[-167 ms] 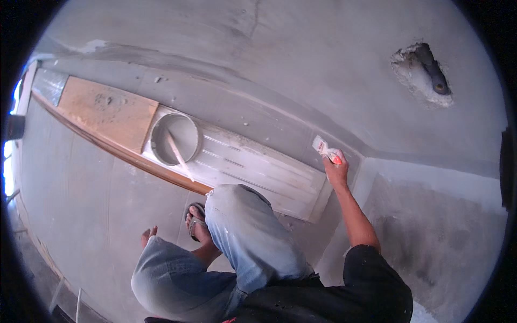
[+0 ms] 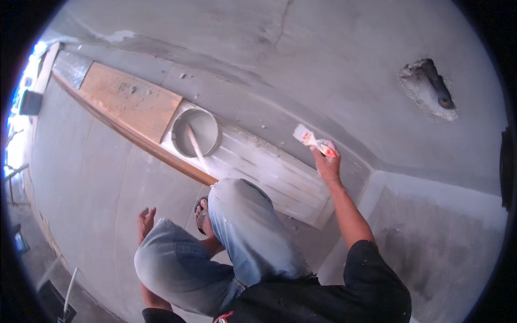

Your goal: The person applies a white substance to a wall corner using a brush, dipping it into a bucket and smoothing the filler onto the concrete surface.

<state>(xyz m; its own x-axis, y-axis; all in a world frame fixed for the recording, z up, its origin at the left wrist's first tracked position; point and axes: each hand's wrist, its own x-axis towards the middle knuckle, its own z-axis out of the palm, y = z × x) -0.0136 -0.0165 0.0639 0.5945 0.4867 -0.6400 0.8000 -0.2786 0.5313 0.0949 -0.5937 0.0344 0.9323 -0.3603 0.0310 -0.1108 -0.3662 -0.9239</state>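
In my right hand (image 2: 328, 159) is a flat paintbrush (image 2: 305, 135) with a pale, whitish head and a red-orange part on its handle. The fingers are closed round the handle, and the bristles point up and left, close to the base of the grey wall (image 2: 344, 64). My left hand (image 2: 146, 219) hangs beyond my left knee, fingers apart, holding nothing. A round bucket (image 2: 217, 141) stands on a long white panel (image 2: 264, 175) in front of me. A pale stick (image 2: 194, 143) leans over the bucket's rim, its lower end inside.
A brown board (image 2: 126, 105) with grey crumbs lies at the panel's far left end. Small lumps of debris (image 2: 182, 75) dot the strip beside the wall. A broken hole (image 2: 414, 86) in the wall exposes a dark pipe (image 2: 437, 83). My sandalled foot (image 2: 203, 218) rests near the panel.
My right hand has moved slightly left, bringing the brush away from the corner. My left hand shows more beyond the knee. The whole view has shifted a little.
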